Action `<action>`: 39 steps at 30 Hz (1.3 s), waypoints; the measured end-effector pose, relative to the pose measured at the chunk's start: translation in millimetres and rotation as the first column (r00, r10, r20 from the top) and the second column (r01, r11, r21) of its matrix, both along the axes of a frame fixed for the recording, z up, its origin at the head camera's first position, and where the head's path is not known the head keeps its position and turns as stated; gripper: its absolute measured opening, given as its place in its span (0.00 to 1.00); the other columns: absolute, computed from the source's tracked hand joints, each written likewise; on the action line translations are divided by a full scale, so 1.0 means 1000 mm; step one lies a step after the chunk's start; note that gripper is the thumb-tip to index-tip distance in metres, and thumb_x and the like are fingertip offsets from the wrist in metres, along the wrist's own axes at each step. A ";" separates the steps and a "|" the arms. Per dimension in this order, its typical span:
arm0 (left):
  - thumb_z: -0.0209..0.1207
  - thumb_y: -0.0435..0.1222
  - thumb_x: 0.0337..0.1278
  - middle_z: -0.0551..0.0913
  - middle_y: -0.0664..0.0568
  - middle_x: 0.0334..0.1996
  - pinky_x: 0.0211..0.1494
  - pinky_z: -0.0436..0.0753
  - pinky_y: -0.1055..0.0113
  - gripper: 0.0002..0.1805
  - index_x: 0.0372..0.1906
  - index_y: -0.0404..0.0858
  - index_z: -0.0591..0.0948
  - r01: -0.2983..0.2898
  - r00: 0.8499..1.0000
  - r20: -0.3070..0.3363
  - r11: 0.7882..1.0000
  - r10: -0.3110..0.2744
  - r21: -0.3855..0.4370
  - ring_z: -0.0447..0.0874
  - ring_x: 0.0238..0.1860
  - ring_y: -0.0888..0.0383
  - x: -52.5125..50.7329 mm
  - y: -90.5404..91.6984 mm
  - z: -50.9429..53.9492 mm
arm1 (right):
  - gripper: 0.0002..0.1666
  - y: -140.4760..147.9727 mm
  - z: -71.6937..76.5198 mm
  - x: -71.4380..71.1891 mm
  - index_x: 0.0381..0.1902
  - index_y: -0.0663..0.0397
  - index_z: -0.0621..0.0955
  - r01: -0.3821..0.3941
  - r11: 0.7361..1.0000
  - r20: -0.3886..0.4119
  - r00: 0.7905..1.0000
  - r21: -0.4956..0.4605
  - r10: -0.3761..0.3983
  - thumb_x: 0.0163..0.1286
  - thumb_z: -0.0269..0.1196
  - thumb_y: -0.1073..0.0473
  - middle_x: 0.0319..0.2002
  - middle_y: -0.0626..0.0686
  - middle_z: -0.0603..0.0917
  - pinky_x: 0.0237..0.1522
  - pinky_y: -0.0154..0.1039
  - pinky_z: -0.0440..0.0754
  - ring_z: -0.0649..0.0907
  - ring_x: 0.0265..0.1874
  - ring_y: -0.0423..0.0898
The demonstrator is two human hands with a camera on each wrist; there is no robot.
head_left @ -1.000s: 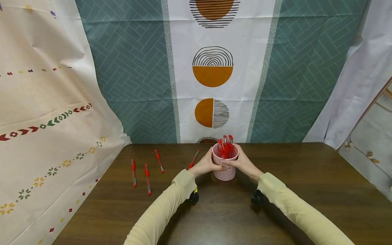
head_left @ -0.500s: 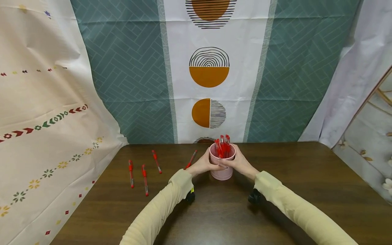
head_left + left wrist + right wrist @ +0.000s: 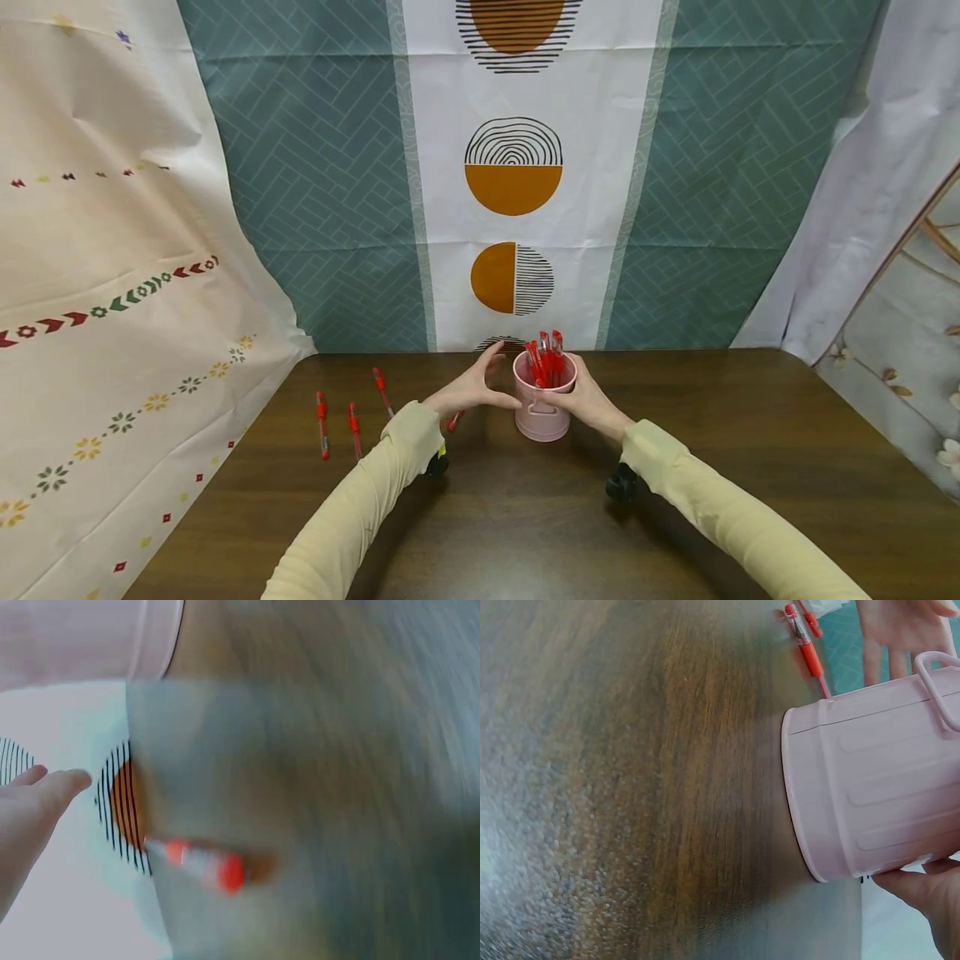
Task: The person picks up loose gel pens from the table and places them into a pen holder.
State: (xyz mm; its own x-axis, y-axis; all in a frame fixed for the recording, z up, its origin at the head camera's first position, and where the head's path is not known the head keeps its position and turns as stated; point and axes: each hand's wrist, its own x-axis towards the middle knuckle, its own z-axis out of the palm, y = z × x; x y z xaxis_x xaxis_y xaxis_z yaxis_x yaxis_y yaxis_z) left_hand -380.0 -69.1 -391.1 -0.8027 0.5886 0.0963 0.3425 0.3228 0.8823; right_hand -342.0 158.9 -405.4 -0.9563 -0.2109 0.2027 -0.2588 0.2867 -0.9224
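A pink metal bucket (image 3: 542, 427) with a small handle stands upright on the dark table, with several red pens (image 3: 551, 367) inside it, tips of their caps above the rim. My right hand (image 3: 590, 406) grips the bucket's right side; in the right wrist view its fingers (image 3: 922, 894) lie against the wall. Left of the bucket, my left hand (image 3: 474, 388) is apart from it, thumb and fingers spread with nothing between them. A red pen (image 3: 455, 419) lies partly hidden below that hand, and also appears, blurred, in the left wrist view.
Further left on the table (image 3: 525, 525) lie more red pens: one at the edge (image 3: 322, 425), one beside it (image 3: 355, 427) partly covered by my sleeve (image 3: 375, 508), and one behind (image 3: 382, 390). A patterned cloth (image 3: 352, 183) hangs at the back.
Both hands gripped the bucket before; my left hand has let go and moved left, its fingers spread. The bucket's front handle now shows. My right hand keeps its hold.
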 end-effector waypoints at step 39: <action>0.49 0.54 0.59 0.55 0.24 0.54 0.54 0.60 0.44 0.44 0.60 0.19 0.52 -0.702 0.711 -0.226 0.651 0.666 -0.290 0.56 0.54 0.31 0.007 -0.190 0.015 | 0.51 0.003 0.002 0.000 0.63 0.53 0.52 -0.040 0.999 0.031 0.999 0.004 0.040 0.50 0.70 0.48 0.59 0.58 0.58 0.56 0.54 0.61 0.61 0.58 0.54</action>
State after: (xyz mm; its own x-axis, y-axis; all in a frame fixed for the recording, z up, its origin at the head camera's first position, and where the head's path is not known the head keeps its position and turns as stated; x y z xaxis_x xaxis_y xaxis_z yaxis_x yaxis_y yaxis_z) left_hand -373.4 -259.0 -376.3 -0.9881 -0.1165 0.1005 -0.0236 0.7601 0.6494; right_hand -341.5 161.6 -403.8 -0.9529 -0.2496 0.1723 -0.2415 0.2806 -0.9289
